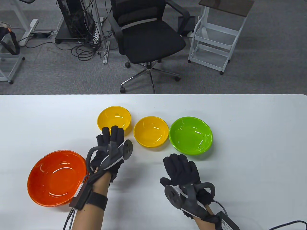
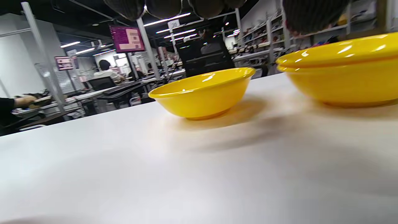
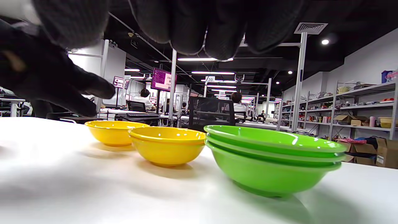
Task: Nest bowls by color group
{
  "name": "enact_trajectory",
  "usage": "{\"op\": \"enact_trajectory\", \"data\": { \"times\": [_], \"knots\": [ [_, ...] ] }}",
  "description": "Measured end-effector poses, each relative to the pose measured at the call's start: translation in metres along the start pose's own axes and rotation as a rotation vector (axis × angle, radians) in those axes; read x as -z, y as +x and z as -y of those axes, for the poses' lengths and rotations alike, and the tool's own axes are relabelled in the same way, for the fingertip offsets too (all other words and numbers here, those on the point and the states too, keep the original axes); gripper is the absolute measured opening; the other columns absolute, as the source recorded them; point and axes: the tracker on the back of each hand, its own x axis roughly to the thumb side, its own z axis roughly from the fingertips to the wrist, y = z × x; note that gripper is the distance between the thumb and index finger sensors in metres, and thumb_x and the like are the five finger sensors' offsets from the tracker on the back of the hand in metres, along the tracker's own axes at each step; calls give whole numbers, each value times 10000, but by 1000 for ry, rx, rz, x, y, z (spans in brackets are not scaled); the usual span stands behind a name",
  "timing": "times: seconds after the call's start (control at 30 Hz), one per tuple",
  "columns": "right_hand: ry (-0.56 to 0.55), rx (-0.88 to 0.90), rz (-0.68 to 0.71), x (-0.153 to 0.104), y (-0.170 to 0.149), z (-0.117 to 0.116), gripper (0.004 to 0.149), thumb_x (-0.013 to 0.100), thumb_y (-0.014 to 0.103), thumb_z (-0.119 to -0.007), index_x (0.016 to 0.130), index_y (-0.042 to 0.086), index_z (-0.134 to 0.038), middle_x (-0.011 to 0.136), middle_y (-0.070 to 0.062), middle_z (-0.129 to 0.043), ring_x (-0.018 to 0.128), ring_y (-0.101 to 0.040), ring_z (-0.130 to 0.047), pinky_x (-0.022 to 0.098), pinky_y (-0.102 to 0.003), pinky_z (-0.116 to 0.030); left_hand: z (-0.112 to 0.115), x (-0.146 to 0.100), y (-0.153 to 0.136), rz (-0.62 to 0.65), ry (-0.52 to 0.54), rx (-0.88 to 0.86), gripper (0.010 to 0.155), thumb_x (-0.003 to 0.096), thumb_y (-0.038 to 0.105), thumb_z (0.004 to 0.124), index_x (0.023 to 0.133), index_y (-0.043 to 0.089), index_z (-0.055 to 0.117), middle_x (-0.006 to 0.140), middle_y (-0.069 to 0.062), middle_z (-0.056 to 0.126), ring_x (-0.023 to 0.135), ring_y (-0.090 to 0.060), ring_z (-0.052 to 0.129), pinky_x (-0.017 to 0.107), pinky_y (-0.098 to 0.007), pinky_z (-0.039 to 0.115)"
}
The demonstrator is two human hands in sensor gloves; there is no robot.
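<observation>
White table [image 1: 239, 134] ran across the lower half of the table view, grey carpet behind it with a black office chair [image 1: 148, 36] at 12 o'clock, a white rolling shelf cart [image 1: 215, 40] at 1 o'clock, a computer tower with tangled cables [image 1: 76, 26] at 11 o'clock. Wrist views showed an open lab with shelving, ceiling lights and a purple wall screen [image 3: 163, 79]. Left hand [image 1: 110, 148] reached forward from the bottom edge, palm down, tracker on its back, fingers [image 1: 114, 134] extended fairly close together, tips at or just short of the near rim of the far yellow bowl [image 1: 114, 118]; could not tell whether they touched it, nothing held. Right hand [image 1: 183, 172] lay palm down above the table at 6 o'clock from the green bowls, fingers loosely spread and slightly curled, holding nothing, just short of the green rim. Second yellow bowl [image 1: 151, 131] sat at 4 o'clock from the first, close but apart; the left wrist view showed it as two nested bowls. Green bowls [image 1: 191, 135] were just beside it at 3 o'clock, a nested stack per the right wrist view [image 3: 273, 155]. Orange bowls [image 1: 57, 177] sat at 8 o'clock of the left hand, beside the left forearm, with a doubled rim visible.
</observation>
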Motion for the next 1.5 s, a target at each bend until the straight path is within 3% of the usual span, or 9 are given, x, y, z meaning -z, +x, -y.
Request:
{"op": "enact_trajectory", "data": {
  "times": [0.1,0.27,0.47,0.6,0.8,1.07,1.3,1.5],
  "knots": [
    [-1,-20,-4,-2,-4,0,744,465,602,-705,1098,255,-525,1173,-32,-589,1084,-328,-685,778,-544,-649,9,27,5,-52,-63,21,796,530,516,688,1157,244,279,1268,-55,382,1193,-381,425,878,-560,472],
    [1,-10,-30,-1,-13,1,745,465,600,-707,1098,252,-525,1172,-35,-590,1080,-333,-686,775,-547,-649,27,54,14,-118,-80,61,731,534,480,713,1144,290,357,1252,-2,488,1200,-320,495,893,-527,488],
    [22,-36,-42,-1,-18,-6,740,467,598,-706,1096,250,-531,1170,-36,-594,1079,-334,-687,774,-546,-649,44,74,15,-160,-95,142,552,536,435,722,1060,341,578,1143,46,733,1143,-279,693,872,-522,578],
    [52,-34,-49,1,-21,-12,739,469,597,-703,1097,251,-527,1171,-36,-590,1080,-334,-685,775,-546,-646,46,76,9,-186,-35,136,442,544,385,704,985,373,680,1064,87,829,1072,-233,813,846,-507,640],
    [71,-46,-57,3,-23,-18,737,470,597,-700,1097,251,-526,1171,-36,-589,1080,-334,-683,776,-545,-646,16,57,10,-112,88,81,434,535,382,707,968,369,691,1026,81,864,1040,-228,854,835,-497,666],
    [69,-45,-107,3,-34,-20,729,471,593,-700,1093,248,-536,1166,-39,-597,1075,-335,-690,772,-544,-650,-23,14,57,152,271,132,434,525,371,711,959,361,700,1018,75,870,1035,-240,851,819,-503,673],
    [75,-42,-130,4,-40,-21,728,471,589,-704,1091,247,-535,1162,-39,-602,1073,-333,-692,769,-544,-652,-17,-7,96,290,296,245,433,520,363,714,953,355,708,1008,75,882,1023,-241,864,804,-499,695],
    [68,-32,-149,5,-45,-19,721,472,585,-706,1088,249,-541,1162,-38,-602,1071,-332,-695,770,-543,-653,-13,-7,101,306,245,244,433,516,360,713,949,343,715,988,67,897,1011,-249,871,792,-502,704]
  ]
}}
